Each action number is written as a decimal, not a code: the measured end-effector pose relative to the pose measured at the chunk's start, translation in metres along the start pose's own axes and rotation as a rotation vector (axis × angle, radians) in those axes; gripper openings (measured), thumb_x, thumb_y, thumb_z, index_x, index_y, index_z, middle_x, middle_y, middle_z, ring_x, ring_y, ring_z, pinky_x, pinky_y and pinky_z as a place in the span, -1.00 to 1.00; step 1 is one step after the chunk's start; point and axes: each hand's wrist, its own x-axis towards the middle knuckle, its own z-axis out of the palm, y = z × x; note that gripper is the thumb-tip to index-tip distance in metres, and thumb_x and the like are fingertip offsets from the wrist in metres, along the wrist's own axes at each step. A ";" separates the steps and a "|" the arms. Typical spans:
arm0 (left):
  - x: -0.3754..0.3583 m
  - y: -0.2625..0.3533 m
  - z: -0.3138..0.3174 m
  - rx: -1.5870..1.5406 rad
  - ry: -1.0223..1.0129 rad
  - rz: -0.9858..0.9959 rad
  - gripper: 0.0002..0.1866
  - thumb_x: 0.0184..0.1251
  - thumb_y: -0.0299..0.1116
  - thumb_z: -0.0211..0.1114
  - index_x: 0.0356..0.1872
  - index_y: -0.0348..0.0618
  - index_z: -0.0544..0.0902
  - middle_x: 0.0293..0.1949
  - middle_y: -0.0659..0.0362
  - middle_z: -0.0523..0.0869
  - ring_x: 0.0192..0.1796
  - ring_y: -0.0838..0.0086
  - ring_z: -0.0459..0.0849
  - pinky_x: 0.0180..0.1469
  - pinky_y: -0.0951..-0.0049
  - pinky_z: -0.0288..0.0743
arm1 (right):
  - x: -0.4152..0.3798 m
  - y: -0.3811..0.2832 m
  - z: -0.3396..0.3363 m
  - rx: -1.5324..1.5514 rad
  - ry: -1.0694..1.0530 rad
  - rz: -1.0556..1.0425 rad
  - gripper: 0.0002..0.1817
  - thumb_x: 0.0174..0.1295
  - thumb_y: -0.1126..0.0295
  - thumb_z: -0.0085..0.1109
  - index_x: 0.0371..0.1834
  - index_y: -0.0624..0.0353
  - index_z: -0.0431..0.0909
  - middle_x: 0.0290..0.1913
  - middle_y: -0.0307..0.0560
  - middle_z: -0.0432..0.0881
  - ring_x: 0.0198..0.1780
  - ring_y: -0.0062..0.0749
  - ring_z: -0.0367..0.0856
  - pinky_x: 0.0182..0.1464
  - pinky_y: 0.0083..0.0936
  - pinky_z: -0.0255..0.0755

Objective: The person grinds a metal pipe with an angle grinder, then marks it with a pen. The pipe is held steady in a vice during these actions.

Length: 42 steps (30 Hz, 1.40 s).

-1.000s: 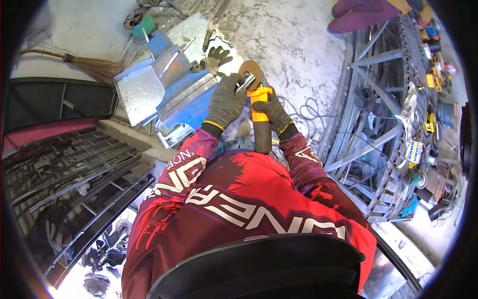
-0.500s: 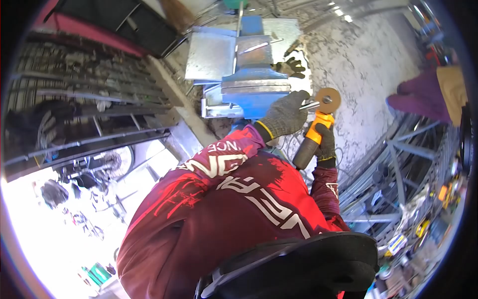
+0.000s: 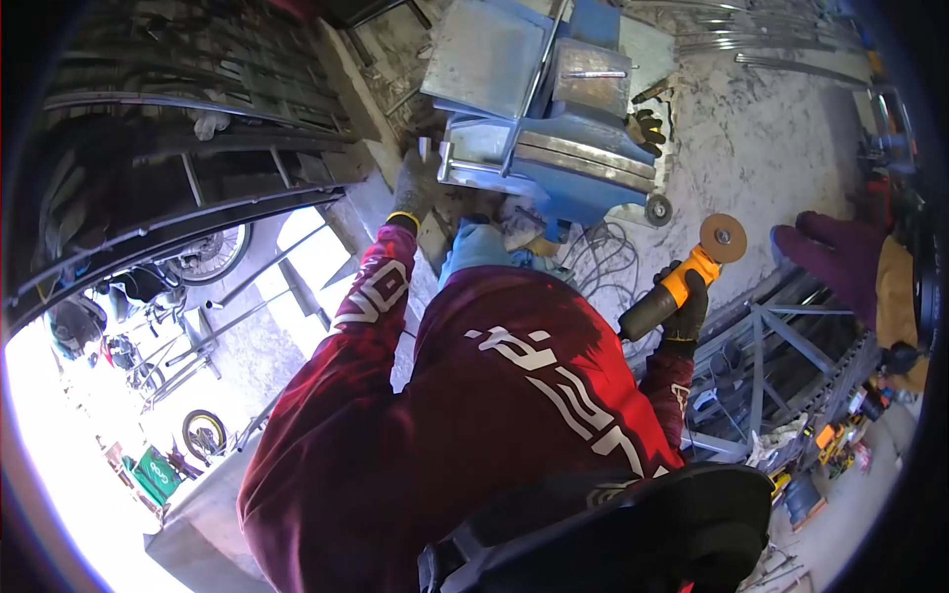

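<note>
A yellow-and-black angle grinder (image 3: 682,287) with a brown disc is gripped in my right hand (image 3: 686,304), in a dark glove. Its disc points up and away from me, over the floor right of the blue bench vise (image 3: 583,163). My left hand (image 3: 413,186), in a grey knit glove with a yellow cuff, reaches out just left of the vise handle's end. A short metal tube (image 3: 425,145) sticks out at its fingertips. On the vise lie a slim metal rod (image 3: 598,74) and a loose dark glove (image 3: 645,130).
Steel trusses (image 3: 781,346) and tools lie on the right, near a purple cloth-covered shape (image 3: 825,247). A coiled cable (image 3: 608,259) rests below the vise. Racks of metal bars (image 3: 178,128) stand on the left. Long rods (image 3: 751,40) lie at the far right.
My left hand has moved left, away from the grinder disc, with the short tube at its fingertips. My right hand and the grinder sit lower and farther right as the view shifts.
</note>
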 end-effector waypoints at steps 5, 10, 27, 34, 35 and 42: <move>0.016 0.009 0.003 -0.426 -0.387 -0.202 -0.66 0.31 -0.29 0.26 0.08 -0.13 0.60 -0.01 -0.16 0.73 0.11 -0.10 0.70 0.14 -0.02 0.58 | -0.027 0.010 0.038 -0.049 0.092 -0.037 -0.53 0.20 0.25 0.41 0.07 0.35 0.56 -0.23 0.08 0.72 -0.24 -0.06 0.75 -0.10 -0.18 0.72; 0.084 0.030 0.010 -0.215 -0.511 -0.210 -0.65 0.27 -0.40 0.22 0.09 -0.05 0.63 0.08 -0.11 0.73 0.16 -0.01 0.72 0.16 0.04 0.62 | -0.056 0.038 0.060 0.028 0.279 -0.121 -0.46 0.18 0.44 0.33 0.25 0.12 0.40 -0.14 0.07 0.69 -0.26 -0.03 0.74 -0.18 -0.09 0.74; 0.061 0.132 -0.036 -0.079 -0.307 0.267 -0.55 0.28 -0.30 0.26 0.20 -0.15 0.60 0.14 -0.10 0.59 0.23 -0.01 0.56 0.22 0.00 0.45 | -0.100 0.045 0.096 0.082 0.400 -0.297 -0.57 0.25 0.39 0.31 0.16 0.27 0.48 -0.16 0.08 0.70 -0.23 -0.07 0.74 -0.11 -0.17 0.73; 0.068 0.123 -0.123 -0.805 -0.175 0.178 -0.54 0.31 -0.33 0.29 0.21 -0.22 0.55 0.04 -0.13 0.63 0.06 -0.04 0.67 0.11 0.05 0.57 | -0.073 -0.003 0.124 0.153 0.231 -0.387 -0.49 0.19 0.30 0.36 0.13 0.38 0.50 -0.14 0.09 0.68 -0.16 -0.08 0.74 0.00 -0.15 0.70; 0.067 0.144 -0.141 -0.803 -0.169 0.194 -0.54 0.31 -0.33 0.29 0.21 -0.22 0.55 0.04 -0.13 0.63 0.06 -0.04 0.67 0.11 0.05 0.57 | -0.066 -0.006 0.120 0.182 0.190 -0.381 -0.49 0.18 0.30 0.37 0.13 0.37 0.50 -0.13 0.08 0.68 -0.15 -0.08 0.74 0.00 -0.15 0.70; 0.018 0.317 -0.155 -0.646 -0.119 0.785 -0.27 0.21 -0.28 0.46 0.38 -0.35 0.43 0.26 -0.19 0.56 0.24 0.15 0.61 0.23 0.11 0.54 | -0.027 -0.024 0.087 0.292 -0.029 -0.320 -0.54 0.18 0.40 0.35 0.13 0.31 0.49 -0.16 0.08 0.68 -0.23 -0.06 0.75 -0.13 -0.15 0.75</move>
